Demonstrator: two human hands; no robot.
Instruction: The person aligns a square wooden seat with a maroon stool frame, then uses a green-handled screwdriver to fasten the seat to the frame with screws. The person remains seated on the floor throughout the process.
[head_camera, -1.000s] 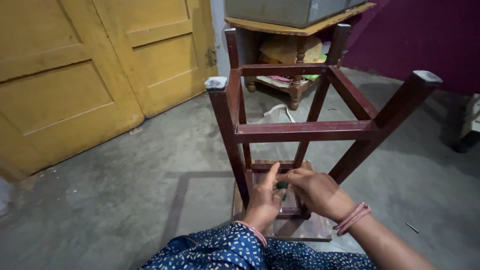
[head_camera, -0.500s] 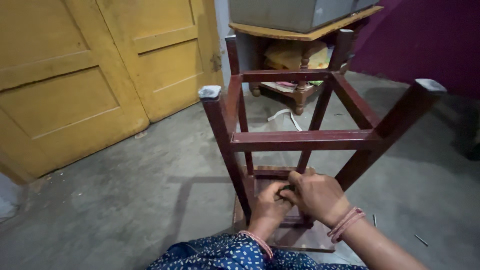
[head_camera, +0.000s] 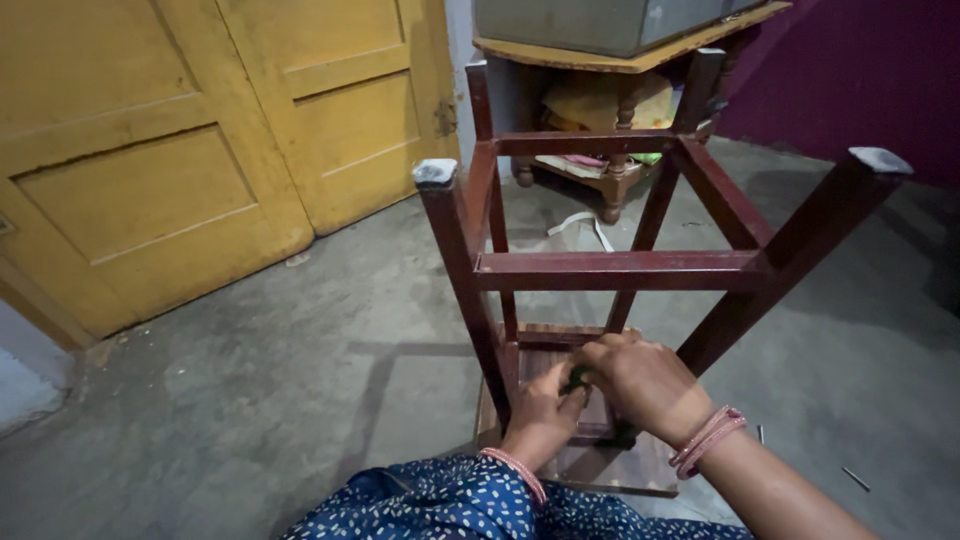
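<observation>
1. A small dark tool (head_camera: 577, 378) sits between the two hands, low inside the upturned stool (head_camera: 620, 270), just above the underside of its seat. What kind of tool it is cannot be told — it is mostly covered.
2. The left hand (head_camera: 540, 410) is curled nearly shut, its fingers wrapped against the dark tool from below.
3. The right hand (head_camera: 645, 385) is also closed over, knuckles up, pressing onto the same spot from above; the two hands touch.
4. The stool stands legs-up on the floor (head_camera: 300, 400), its seat flat on the concrete. Red-brown rails join the four legs, and the near rail crosses just above the hands.
5. Risk, as I judge it: the hands work in a tight corner beside a leg, so a slip of the tool could drive knuckles into the rail or leg.
6. The stool rests on its seat alone — a hard sideways push could rock or slide it.
7. Small nails (head_camera: 855, 478) lie loose on the floor to the right, near the right arm; a knee or hand could land on one.
8. Behind stand a yellow door (head_camera: 200, 150) and a low table (head_camera: 610, 60) carrying a grey box.
</observation>
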